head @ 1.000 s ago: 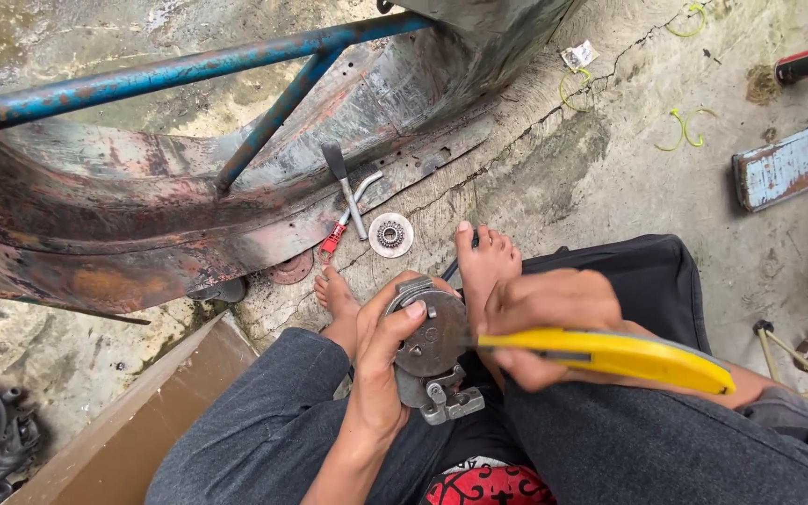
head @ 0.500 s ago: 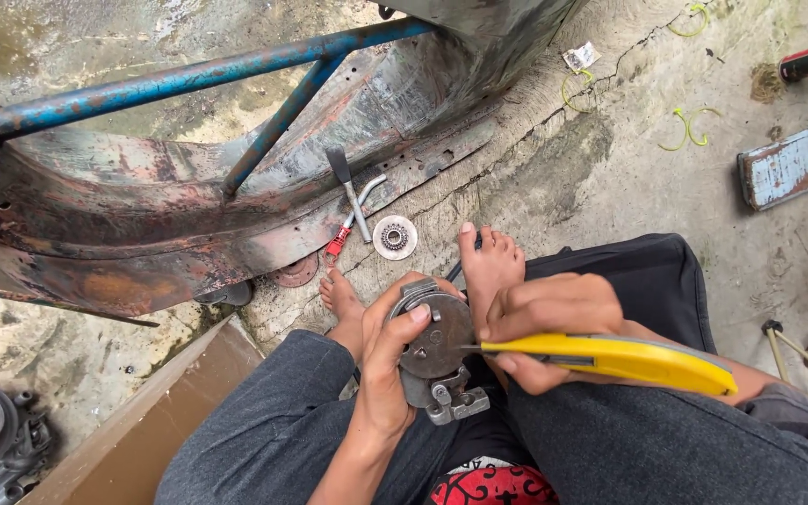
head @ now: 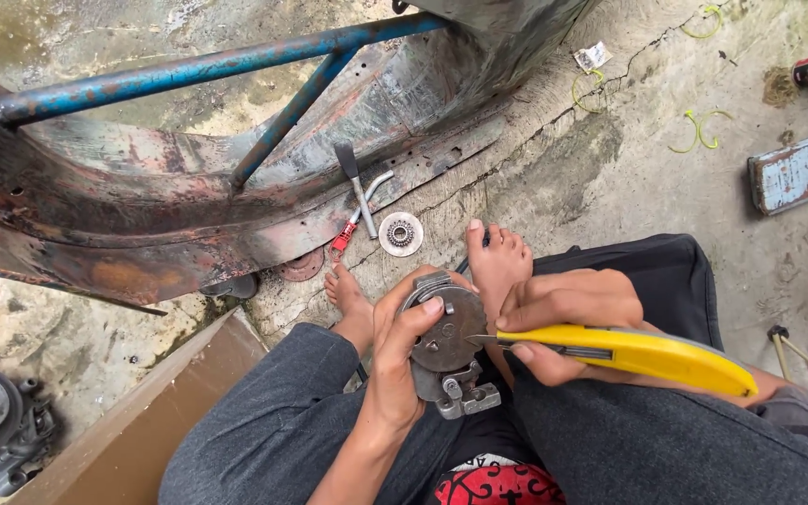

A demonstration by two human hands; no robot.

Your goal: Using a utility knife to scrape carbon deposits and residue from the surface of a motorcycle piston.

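Part in hand: a round, dark grey metal machine part (head: 448,329) with a small clamp piece at its bottom sits in the person's lap, just below the bare feet.
Left hand: the left hand (head: 402,351) is wrapped tight around the round part, thumb on its flat face, holding it steady.
Right hand: the right hand (head: 568,313) is closed around a yellow plastic utility knife (head: 633,353). The knife's thin blade tip touches the face of the round part.
How far along: the blade is on the part, so the scraping or cutting looks under way, not finished. I cannot tell how much has come off.
What is left: the part is not put down, and the knife is not put away.
Nearby: a small silver disc with a gear in the middle (head: 400,233) lies on the concrete floor (head: 628,187) beside a red-tipped metal tool (head: 357,210). A rusty metal frame with blue bars (head: 189,178) stands past the feet.
Change from before: almost none. Both hands keep the same grip, and the view moved only a little.
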